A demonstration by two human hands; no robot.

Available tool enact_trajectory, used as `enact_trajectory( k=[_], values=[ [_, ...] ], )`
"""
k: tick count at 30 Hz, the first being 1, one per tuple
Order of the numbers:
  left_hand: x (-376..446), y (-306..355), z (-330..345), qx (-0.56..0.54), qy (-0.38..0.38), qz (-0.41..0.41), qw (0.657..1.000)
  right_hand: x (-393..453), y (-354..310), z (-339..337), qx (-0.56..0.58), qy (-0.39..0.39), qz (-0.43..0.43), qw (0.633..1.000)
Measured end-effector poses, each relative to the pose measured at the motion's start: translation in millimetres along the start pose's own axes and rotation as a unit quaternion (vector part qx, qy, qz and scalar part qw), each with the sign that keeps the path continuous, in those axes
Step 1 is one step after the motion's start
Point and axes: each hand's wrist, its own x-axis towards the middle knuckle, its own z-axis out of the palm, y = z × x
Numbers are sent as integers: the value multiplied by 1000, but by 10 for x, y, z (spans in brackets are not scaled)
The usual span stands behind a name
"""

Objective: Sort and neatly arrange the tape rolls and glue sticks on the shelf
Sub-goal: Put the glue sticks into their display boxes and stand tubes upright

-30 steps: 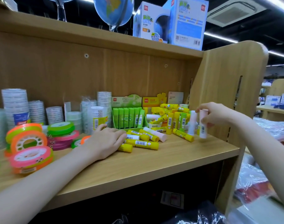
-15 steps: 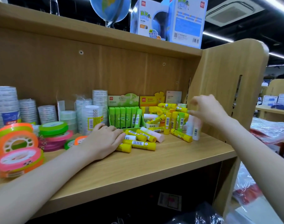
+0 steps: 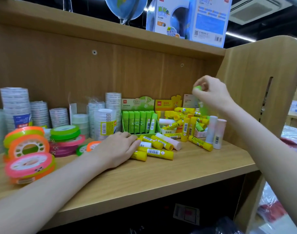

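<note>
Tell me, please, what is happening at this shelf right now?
A person is sorting glue sticks. The right hand holds a green glue stick raised above the jumbled yellow pile. The left hand rests on the shelf against loose yellow sticks. Two pale sticks stand upright at the right; tape rolls sit at the left.

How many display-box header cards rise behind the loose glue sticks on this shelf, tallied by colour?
Green header card: 1
Yellow header card: 1
White header card: 1
Total: 3
</note>
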Motion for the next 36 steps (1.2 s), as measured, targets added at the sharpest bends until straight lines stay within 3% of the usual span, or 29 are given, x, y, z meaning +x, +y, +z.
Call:
enact_trajectory(
  k=[2,6,10,13,23,36],
  values=[
    [-4,11,1,-21,-8,-5,1000,-10,-179,217,70,-62,-23,995],
    [-30,44,-19,-23,-22,-19,999,-58,-281,806,50,-208,-31,976],
    [-17,45,-31,-32,-28,-14,999,-21,-284,1103,-3,-283,-17,959],
    [-7,20,-33,-39,-32,-15,999,-11,-285,1151,26,-335,-20,942],
    [-34,36,-68,-47,-54,-24,997,-49,-399,1512,154,-291,-1,944],
    [-56,62,-152,-32,-79,-29,996,-83,-571,1653,44,-196,-169,965]
  ],
)
